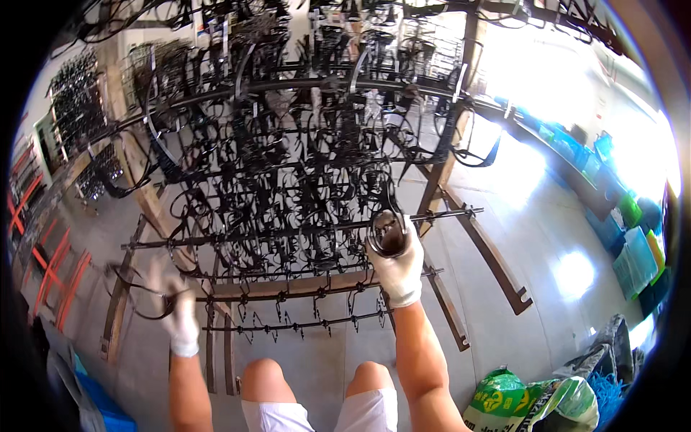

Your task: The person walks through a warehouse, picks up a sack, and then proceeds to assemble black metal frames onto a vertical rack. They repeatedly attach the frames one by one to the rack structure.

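My left hand (180, 313), in a white glove and smeared by motion, holds a thin black looped part (137, 315) at the lower left of the rack. My right hand (403, 266), also gloved in white, is raised at the rack's right side. Its fingers are closed round a dark, glossy oval-rimmed part (389, 234), close to the end of a horizontal rod (461, 213). Many black curved parts (317, 187) hang in dense rows from the rods before me. Whether the part in my right hand touches a hook is hidden.
Brown uprights and feet (489, 252) carry the rack. Hooked lower rods (295, 325) cross above my knees. Green and white sacks (504, 399) lie at the lower right, beside blue strands (606, 396). Orange-red frames (54, 270) stand left; blue bins (637, 263) line the right wall.
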Demonstrator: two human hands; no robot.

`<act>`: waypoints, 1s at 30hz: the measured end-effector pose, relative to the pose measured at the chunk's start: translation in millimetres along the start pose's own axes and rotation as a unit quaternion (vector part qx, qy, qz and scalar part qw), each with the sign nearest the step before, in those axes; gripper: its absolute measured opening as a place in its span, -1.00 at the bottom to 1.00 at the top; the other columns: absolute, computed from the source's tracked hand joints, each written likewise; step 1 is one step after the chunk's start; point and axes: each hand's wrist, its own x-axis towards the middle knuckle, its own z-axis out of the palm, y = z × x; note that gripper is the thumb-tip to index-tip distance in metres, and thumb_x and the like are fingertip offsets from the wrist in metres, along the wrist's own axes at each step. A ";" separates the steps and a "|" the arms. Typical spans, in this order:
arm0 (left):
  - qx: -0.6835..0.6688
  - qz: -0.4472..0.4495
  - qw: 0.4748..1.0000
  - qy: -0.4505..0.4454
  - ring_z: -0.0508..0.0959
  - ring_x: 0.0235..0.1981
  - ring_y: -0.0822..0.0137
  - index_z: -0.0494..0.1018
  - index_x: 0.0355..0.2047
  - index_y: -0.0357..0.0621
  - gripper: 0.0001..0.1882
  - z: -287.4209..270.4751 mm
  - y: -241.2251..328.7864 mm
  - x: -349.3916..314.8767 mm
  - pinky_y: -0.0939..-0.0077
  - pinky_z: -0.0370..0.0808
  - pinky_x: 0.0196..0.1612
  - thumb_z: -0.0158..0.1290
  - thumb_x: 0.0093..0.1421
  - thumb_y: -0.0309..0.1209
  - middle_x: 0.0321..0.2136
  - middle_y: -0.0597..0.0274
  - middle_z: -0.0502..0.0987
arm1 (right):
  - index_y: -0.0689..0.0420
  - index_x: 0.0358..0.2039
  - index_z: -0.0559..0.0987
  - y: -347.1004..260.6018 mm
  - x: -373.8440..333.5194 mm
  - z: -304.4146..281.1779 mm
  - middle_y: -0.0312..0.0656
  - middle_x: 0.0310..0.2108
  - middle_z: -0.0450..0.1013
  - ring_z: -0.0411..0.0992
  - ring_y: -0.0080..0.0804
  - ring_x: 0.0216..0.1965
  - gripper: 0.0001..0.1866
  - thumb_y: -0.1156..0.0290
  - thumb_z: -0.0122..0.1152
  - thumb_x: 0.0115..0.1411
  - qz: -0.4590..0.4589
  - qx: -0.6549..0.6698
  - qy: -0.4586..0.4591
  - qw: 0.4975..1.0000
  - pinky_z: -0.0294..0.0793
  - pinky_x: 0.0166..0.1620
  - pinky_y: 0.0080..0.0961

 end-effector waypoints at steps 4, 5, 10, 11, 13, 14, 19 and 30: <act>-0.042 -0.076 0.991 -0.098 0.39 -0.29 0.61 0.17 0.21 -0.25 -0.26 46.6 -2.8 20.1 0.77 0.34 -0.24 0.16 -0.02 -0.59 0.02 0.28 0.43 | 0.21 -0.30 0.51 -9.7 -2.9 -15.5 -0.48 -0.61 0.26 0.10 -0.73 -0.61 -0.72 0.66 0.15 -0.11 0.106 0.076 -0.036 0.991 0.11 -0.54 -0.72; -0.014 -0.068 0.994 -0.088 0.41 -0.34 0.60 0.21 0.16 -0.23 -0.30 50.5 12.2 25.1 0.78 0.35 -0.30 0.17 -0.03 -0.61 -0.08 0.30 0.46 | 0.24 -0.17 0.48 -20.7 -8.9 -10.5 -0.48 -0.61 0.26 0.09 -0.74 -0.62 -0.61 0.69 0.11 -0.11 0.077 0.064 0.000 0.995 0.09 -0.55 -0.74; -0.191 -0.094 0.976 -0.045 0.37 -0.68 0.52 0.35 -0.10 -0.25 -0.62 34.2 0.7 21.4 0.66 0.33 -0.65 0.01 0.03 -0.72 -0.37 0.25 0.48 | 0.34 0.13 0.27 -28.1 -61.9 39.1 0.12 -0.09 0.31 0.30 -0.03 -0.05 -0.24 0.62 0.20 -0.20 -0.087 -0.030 -0.019 0.996 0.32 0.06 -0.29; -0.150 -0.068 0.986 -0.025 0.38 -0.66 0.52 0.36 -0.09 -0.24 -0.65 39.6 4.7 16.2 0.65 0.35 -0.61 -0.02 0.08 -0.69 -0.41 0.28 0.46 | 0.34 0.12 0.27 -32.0 -62.4 54.0 0.21 0.02 0.26 0.25 0.12 0.08 -0.22 0.58 0.26 -0.22 -0.110 -0.039 -0.041 0.992 0.28 0.13 -0.22; -0.059 -0.024 0.998 0.022 0.40 -0.60 0.53 0.38 -0.07 -0.23 -0.71 51.7 10.5 4.5 0.64 0.39 -0.54 -0.08 0.17 -0.63 -0.49 0.33 0.43 | 0.31 0.05 0.33 -21.6 -51.1 68.3 0.04 -0.08 0.34 0.36 -0.08 -0.07 -0.29 0.59 0.34 -0.21 -0.017 -0.033 -0.047 0.998 0.36 0.03 -0.35; -0.200 -0.032 0.979 -0.014 0.37 -0.59 0.53 0.33 0.00 -0.23 -0.64 57.7 10.4 0.4 0.64 0.37 -0.50 -0.04 0.17 -0.60 -0.51 0.35 0.41 | 0.30 0.02 0.35 -19.1 -43.9 72.0 -0.03 -0.13 0.37 0.40 -0.17 -0.13 -0.32 0.60 0.35 -0.20 0.010 0.013 -0.035 0.999 0.39 -0.02 -0.42; 0.067 0.041 0.988 -0.136 0.25 -0.56 0.53 0.31 0.07 -0.24 -0.36 115.6 29.5 -3.1 0.62 0.28 -0.44 0.25 -0.06 -0.50 -0.36 0.35 0.38 | 0.26 -0.27 0.48 -7.9 -29.8 69.6 -0.36 -0.50 0.34 0.19 -0.61 -0.57 -0.68 0.63 0.24 -0.13 -0.082 0.033 -0.004 0.996 0.29 -0.45 -0.66; -0.101 -0.113 0.972 -0.180 0.46 -0.53 0.48 0.42 -0.09 -0.17 -0.64 79.9 59.0 -46.2 0.62 0.38 -0.45 0.13 0.14 -0.28 -0.55 0.38 0.46 | 0.35 -0.03 0.41 -65.4 -125.9 21.0 -0.02 -0.23 0.47 0.44 -0.09 -0.32 -0.34 0.37 0.44 -0.17 0.051 0.068 -0.243 0.966 0.40 -0.29 -0.36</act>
